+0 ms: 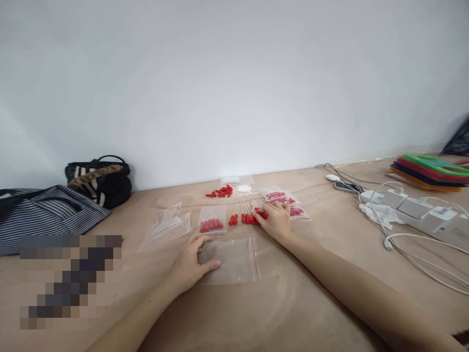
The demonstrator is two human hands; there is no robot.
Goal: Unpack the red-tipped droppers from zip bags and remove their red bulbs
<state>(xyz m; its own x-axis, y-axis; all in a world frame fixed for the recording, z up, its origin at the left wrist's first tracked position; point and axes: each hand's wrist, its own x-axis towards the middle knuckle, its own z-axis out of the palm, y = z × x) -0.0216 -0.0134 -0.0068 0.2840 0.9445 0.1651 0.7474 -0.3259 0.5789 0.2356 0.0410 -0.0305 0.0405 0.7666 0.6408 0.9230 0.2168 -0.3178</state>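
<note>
My left hand (190, 261) has its fingers and thumb apart at the left side of a flat clear zip bag (232, 264) with a red seal line. My right hand (275, 220) is curled, fingers down, on the right end of a row of droppers (245, 218) with thin clear stems and red bulbs. Its fingertips close on a red bulb there, though part of the grip is hidden. Left of the row lies a filled zip bag (211, 222) with several droppers inside. More filled bags (278, 194) overlap behind my right hand.
Loose red bulbs (222, 191) lie in a heap near the wall. Crumpled clear bags (166, 225) rest at left, beyond them a striped bag (47, 215) and a black bag (110, 183). At right are white chargers (415, 210) with cables and stacked coloured frames (432, 171).
</note>
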